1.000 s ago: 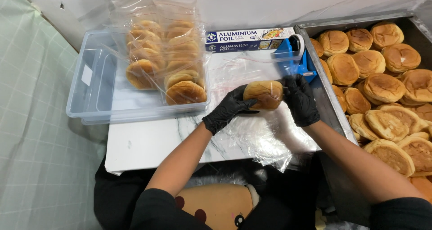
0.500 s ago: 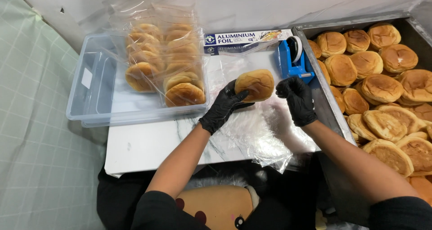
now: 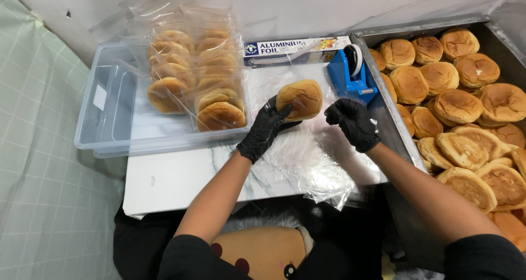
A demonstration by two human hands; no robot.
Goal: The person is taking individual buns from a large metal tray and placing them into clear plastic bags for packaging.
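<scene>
The left hand [image 3: 264, 127], in a black glove, has its fingers [image 3: 279, 113] curled around the underside of a round bun [image 3: 299, 98], gripping it just above the worktop [image 3: 181, 176]. Half a second ago both hands were close on the bun; now the right hand [image 3: 352, 122] has let go and sits just to the right of it, apart from it, its gloved fingers [image 3: 338, 111] bunched in a loose fist. Whether they pinch a bit of film I cannot tell. The bun itself has barely shifted since a second ago, only lifted a little and turned toward the left hand.

Under both hands lies a crumpled sheet of clear plastic wrap [image 3: 312, 165], spread over the worktop and hanging off its near edge. Just beyond the right fingers stands a blue tape dispenser [image 3: 350, 74], and behind the bun lies a long foil box [image 3: 296, 47]. Off to the left of the left fingers, a clear plastic bin [image 3: 109, 115] holds bagged buns [image 3: 197, 85]. To the right of the right hand, a metal tray [image 3: 394, 132] is heaped with loose buns [image 3: 460, 110].
</scene>
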